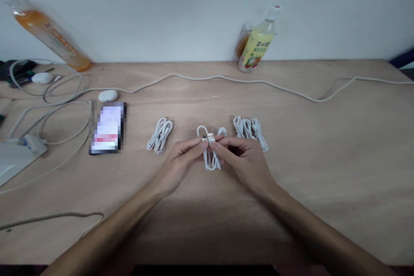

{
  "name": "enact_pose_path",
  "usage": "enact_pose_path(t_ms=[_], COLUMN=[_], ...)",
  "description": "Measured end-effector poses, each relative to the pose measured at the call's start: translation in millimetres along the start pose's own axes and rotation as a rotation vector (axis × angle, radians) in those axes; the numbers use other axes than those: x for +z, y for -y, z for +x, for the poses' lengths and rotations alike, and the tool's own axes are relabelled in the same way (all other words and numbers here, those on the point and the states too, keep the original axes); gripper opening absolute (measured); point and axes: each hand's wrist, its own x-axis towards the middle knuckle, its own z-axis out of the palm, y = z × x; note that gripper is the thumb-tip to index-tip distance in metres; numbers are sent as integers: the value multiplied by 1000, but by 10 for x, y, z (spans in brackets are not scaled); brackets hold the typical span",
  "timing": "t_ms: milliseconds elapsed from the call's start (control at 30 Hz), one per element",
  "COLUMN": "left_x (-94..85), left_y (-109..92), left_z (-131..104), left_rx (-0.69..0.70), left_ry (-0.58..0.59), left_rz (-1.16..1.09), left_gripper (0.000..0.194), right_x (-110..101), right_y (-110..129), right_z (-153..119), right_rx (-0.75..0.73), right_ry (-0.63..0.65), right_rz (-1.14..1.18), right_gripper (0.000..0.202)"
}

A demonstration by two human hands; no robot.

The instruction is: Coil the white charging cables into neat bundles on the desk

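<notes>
Between both hands, above the middle of the wooden table, is a bundled white cable [212, 163] with its connector ends upward, one of them a USB plug. My left hand [181, 161] pinches it from the left between thumb and fingers. From the right, my right hand [247, 159] grips the same bundle near the USB plug, thumb in front. A coiled white cable bundle [159, 135] lies on the table to the left of my left hand. Behind my right hand lie more white cable bundles [247, 127] side by side, partly hidden by it.
A phone [108, 127] and a white earbud case [108, 95] lie at left, near tangled cables [48, 108]. A long white cable [216, 77] crosses the table [339, 159]. By the wall stand an orange bottle [51, 36] and a yellow-labelled bottle [257, 47].
</notes>
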Motion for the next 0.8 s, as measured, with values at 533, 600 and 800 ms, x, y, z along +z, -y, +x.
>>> enact_pose_path(t_ms=[533,600,800], left_x=[-7,-11,-16], left_y=[-2,2,5], left_z=[-2,-2,-1], left_rx=[11,11,3], left_ry=[12,23,14], left_rz=[11,12,5], left_gripper=[30,31,31], right_x=[3,0,-5], right_y=[-16,-20,-5], right_z=[-2,-3,-7], right_rx=[-11,-12,-2], right_ry=[9,8,7], right_rz=[6,4,-18], right_gripper=[19,20,22])
